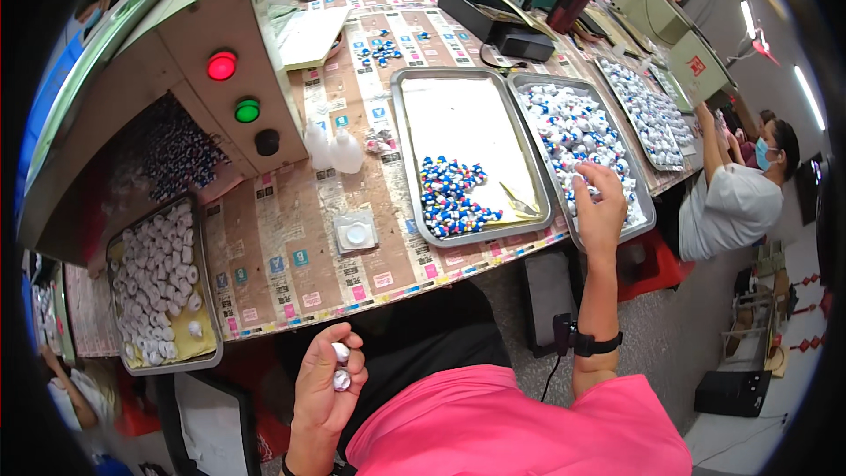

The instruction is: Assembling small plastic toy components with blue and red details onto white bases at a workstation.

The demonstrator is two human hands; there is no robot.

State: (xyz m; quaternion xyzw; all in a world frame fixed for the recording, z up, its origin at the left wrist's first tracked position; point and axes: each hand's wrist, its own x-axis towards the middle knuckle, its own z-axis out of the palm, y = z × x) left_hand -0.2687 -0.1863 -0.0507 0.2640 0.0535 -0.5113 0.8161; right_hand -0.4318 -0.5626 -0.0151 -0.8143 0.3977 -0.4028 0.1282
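Observation:
My left hand (315,388), low in front of the table edge, has its fingers curled round two small white round pieces (341,365). My right hand (601,216) is over the near part of a metal tray (650,222) at the right. That tray is heaped with white pieces that show blue parts (577,128). The right thumb and fingertips are bent toward each other; whatever lies between them is too small to make out. Beside it, a second metal tray (401,137) has a pile of small blue, white and red parts (449,198) and tweezers (520,200) on a pale lining.
A metal tray of white round pieces (159,273) stands at the left, near a beige machine (189,31) with red and green lamps. White bottles (345,154) and a small white round dish (357,234) lie mid-table. A co-worker (736,203) sits at the right.

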